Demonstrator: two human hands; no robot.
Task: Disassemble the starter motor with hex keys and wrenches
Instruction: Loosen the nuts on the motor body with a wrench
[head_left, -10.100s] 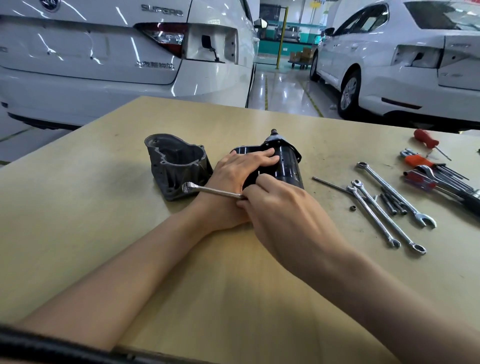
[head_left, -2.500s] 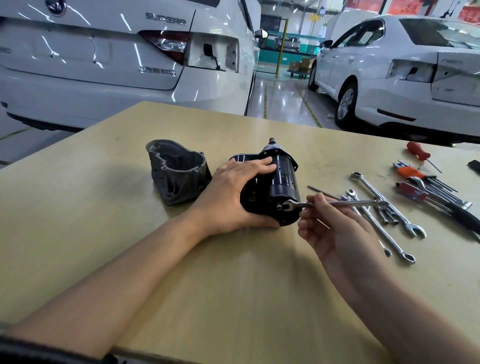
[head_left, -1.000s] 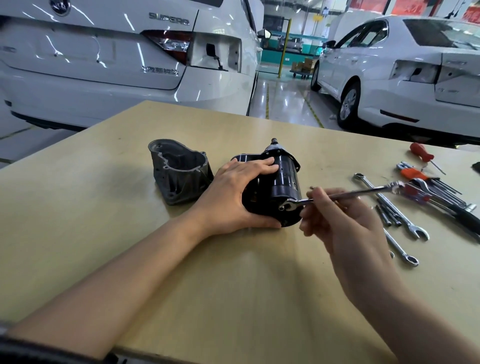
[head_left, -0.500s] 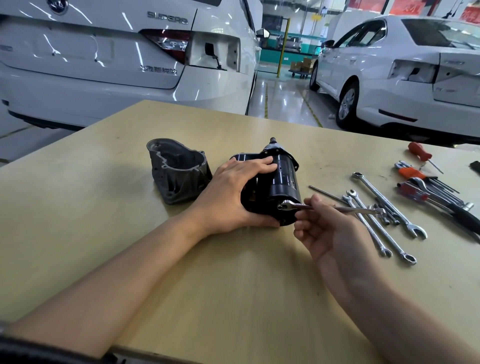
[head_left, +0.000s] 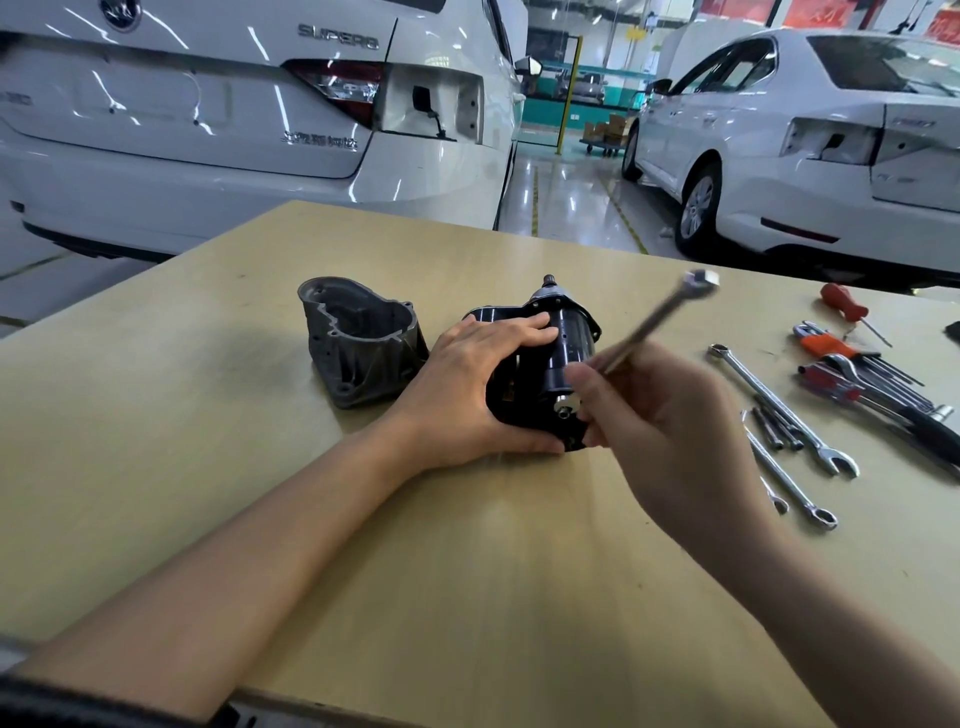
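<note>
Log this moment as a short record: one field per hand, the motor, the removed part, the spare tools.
left hand: grips the motor, holding it on the table
right hand: holds a wrench, shaft tilted up and blurred
motor: black, lying on its side
housing: grey, off the motor, to its left
spare tools: wrenches, hex keys and a screwdriver lie at right

There is just one view, from a wide-angle camera worn on the person's head. It looks forward and down over the counter (head_left: 208, 415), close enough that both forearms run in from the bottom edge. Its upper part takes in two white cars (head_left: 234, 130) standing beyond the counter's far edge.
</note>
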